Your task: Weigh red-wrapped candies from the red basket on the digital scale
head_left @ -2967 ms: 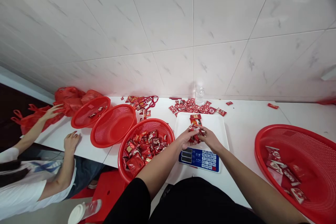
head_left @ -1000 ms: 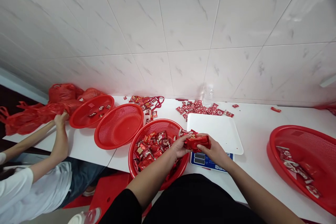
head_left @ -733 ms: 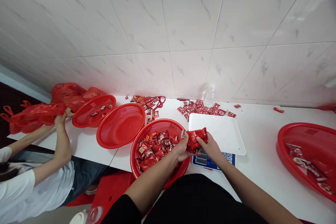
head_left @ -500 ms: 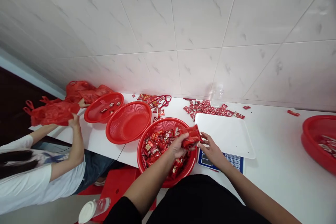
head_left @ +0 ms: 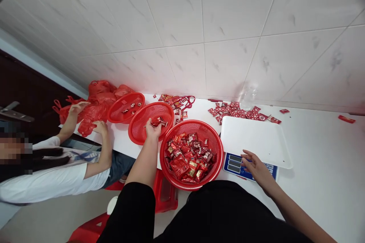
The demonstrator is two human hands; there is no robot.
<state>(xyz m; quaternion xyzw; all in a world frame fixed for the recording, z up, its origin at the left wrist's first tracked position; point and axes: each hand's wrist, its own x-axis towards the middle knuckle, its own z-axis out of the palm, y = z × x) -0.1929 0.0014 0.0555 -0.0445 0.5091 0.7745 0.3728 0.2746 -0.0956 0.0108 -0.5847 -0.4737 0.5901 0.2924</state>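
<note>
My left hand [head_left: 153, 131] reaches over the middle red basket [head_left: 137, 131], its fingers round a few small red wrapped candies [head_left: 162, 122]. Whether some of these rest on the basket's floor, I cannot tell. Just in front of me is a larger red basket [head_left: 209, 129], heaped with red and gold candy packets [head_left: 191, 157]. My right hand [head_left: 256, 169] hovers by the blue keypad scale [head_left: 235, 164], fingers apart and holding nothing. On the scale sits a white tray [head_left: 253, 138].
Small red packets [head_left: 236, 111] lie along the wall beside a clear plastic container [head_left: 248, 98]. Farther left is another red basket [head_left: 119, 111] holding a few candies. A co-worker in a white top [head_left: 59, 178] handles red plastic bags [head_left: 98, 110]. A red stool [head_left: 167, 197] stands below the table.
My left hand has carried red packets leftward from the full basket to the middle basket. My right hand has drawn away to the scale. The co-worker's raised bag is now lower.
</note>
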